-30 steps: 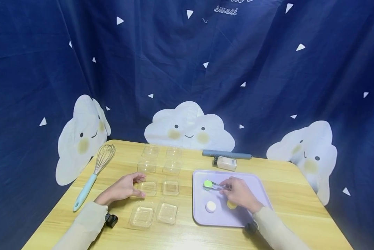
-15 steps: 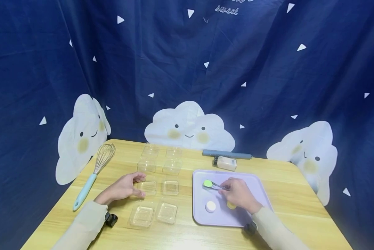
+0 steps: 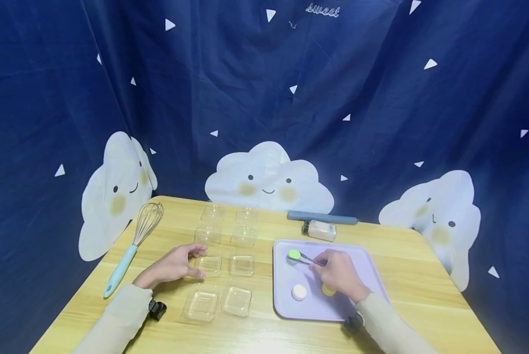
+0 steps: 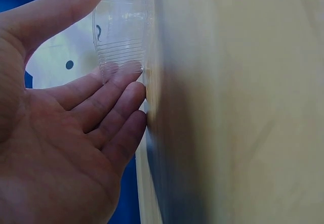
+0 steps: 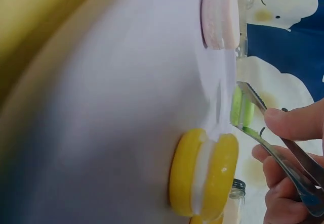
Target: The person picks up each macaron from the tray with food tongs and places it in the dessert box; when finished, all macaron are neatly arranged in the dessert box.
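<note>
It looks like picking-up time: the right hand (image 3: 338, 271) pinches tongs (image 5: 283, 164) round the green cookie (image 3: 294, 254) over the purple tray (image 3: 284, 282), left hand (image 3: 173, 265) thumb and fingers spread at a clear box (image 3: 213, 268); moving it seems to need gentle squeezing.
</note>
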